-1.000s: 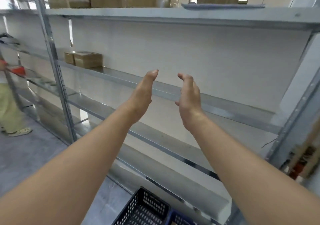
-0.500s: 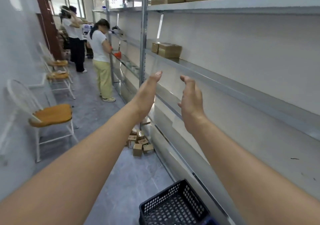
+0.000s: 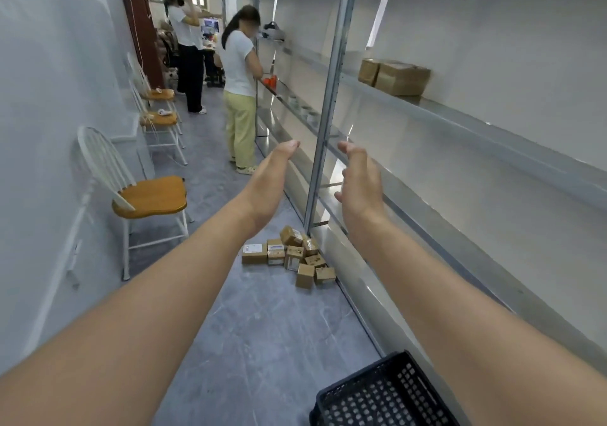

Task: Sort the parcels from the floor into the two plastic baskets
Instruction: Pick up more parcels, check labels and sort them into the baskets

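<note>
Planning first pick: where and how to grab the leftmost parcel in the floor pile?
Leftmost parcel: probably from above, left hand spanning front and back faces. It lies flat, label up, left side open, right side against a neighbour.

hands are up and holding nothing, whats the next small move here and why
Probably step forward and lower both hands toward the pile of small brown cardboard parcels on the grey floor beside the metal shelf post. The left hand and right hand are raised, open and empty, the pile lies well ahead, and the dark plastic mesh basket close by shows no parcel.
</note>
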Demonstrator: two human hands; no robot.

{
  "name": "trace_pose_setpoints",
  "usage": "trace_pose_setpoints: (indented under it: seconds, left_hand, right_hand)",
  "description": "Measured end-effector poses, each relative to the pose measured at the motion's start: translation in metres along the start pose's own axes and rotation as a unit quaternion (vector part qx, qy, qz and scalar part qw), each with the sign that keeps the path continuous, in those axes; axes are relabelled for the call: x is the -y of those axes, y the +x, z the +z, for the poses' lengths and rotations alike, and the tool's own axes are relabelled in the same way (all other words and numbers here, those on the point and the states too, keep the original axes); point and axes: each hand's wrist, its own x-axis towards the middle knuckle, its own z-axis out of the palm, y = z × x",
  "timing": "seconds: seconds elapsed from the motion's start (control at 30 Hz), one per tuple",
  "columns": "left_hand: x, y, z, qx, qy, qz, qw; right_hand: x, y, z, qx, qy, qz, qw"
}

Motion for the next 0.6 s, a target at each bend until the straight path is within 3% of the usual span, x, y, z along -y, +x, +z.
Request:
trace_pose_setpoints:
  seconds: [0.3, 0.6]
  left_hand:
    - [0.063, 0.111, -0.073, 0.023, 0.004, -0.065, 0.998]
    - [0.128, 0.252, -0.043, 0.023, 0.008, -0.113, 0.993]
  right_hand:
    - [-0.054, 0.085, 0.099, -0.006, 0.013, 0.062, 0.998]
    - [-0.116, 0.226, 0.108, -0.021, 0.004, 0.102, 0.995]
